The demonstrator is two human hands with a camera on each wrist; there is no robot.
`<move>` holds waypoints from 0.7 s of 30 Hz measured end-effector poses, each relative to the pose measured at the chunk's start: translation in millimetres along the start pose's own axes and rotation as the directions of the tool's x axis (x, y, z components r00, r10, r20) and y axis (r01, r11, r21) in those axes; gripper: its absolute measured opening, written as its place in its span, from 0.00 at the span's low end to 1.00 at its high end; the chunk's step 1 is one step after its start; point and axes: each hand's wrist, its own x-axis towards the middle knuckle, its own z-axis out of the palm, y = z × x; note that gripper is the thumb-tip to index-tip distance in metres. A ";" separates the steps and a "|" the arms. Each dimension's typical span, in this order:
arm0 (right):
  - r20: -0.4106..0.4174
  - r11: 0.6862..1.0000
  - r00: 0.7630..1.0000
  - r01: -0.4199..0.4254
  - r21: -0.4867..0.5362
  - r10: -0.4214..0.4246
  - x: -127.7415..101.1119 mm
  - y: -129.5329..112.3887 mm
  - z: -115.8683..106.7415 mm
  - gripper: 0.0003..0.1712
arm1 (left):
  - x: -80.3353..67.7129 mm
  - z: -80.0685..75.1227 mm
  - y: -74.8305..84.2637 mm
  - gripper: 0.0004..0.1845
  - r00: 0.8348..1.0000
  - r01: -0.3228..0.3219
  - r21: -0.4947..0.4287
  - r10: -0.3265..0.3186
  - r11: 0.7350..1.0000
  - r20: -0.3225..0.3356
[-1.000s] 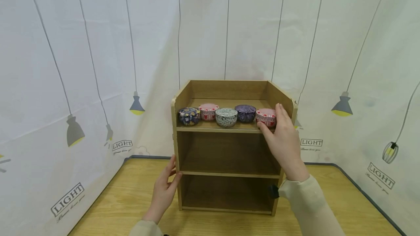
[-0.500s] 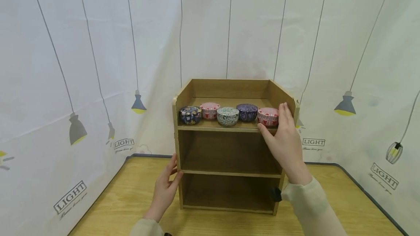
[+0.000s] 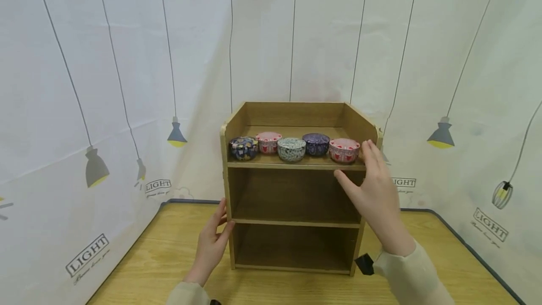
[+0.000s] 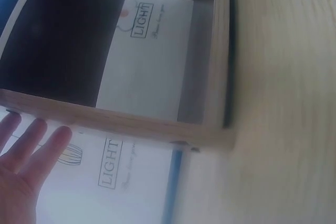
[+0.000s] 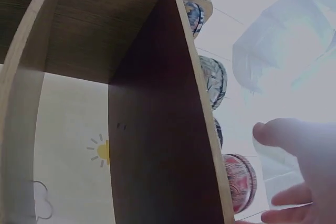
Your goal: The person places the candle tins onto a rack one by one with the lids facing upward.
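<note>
Several small round lidded tins stand on the top shelf of a wooden shelf unit (image 3: 296,224). From the left come a dark blue floral tin (image 3: 243,148), a pink tin (image 3: 268,143), a green-white leaf-patterned tin (image 3: 291,149), a purple tin (image 3: 315,145) and a second pink tin (image 3: 344,150) with red hearts. My right hand (image 3: 377,196) is just right of that last tin, thumb spread away below the shelf edge; whether a fingertip touches the tin I cannot tell. Low on the unit's left side, my left hand (image 3: 211,244) rests with extended fingers on the outer panel, thumb at its front edge.
The unit stands on a wood-grain table (image 3: 161,253). Behind and beside it hangs a pale wall covering (image 3: 271,36) printed with lamps. Raised side panels (image 3: 362,128) bound the top shelf. The two lower compartments face forward.
My right hand has let go of the right-hand pink tin and drawn back down and right, thumb lowered. The tin stays on the shelf. My left hand stays on the side panel.
</note>
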 end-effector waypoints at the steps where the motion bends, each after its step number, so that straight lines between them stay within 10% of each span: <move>1: -0.015 1.000 1.000 0.013 0.009 -0.013 -2.4 0.5 -1.9 0.46 | 0.4 -0.3 0.4 0.35 1.000 -0.002 -0.001 0.002 1.000 0.003; 11: -0.124 0.993 0.990 0.077 0.092 -0.065 -29.2 25.8 -9.1 0.40 | 4.1 -8.1 -0.8 0.36 0.998 -0.053 0.062 0.051 0.997 0.043; 21: 0.053 0.995 0.998 -0.020 0.096 0.015 -48.2 57.9 -12.3 0.42 | 8.8 -16.5 -2.8 0.36 0.995 -0.091 0.093 0.086 0.991 0.055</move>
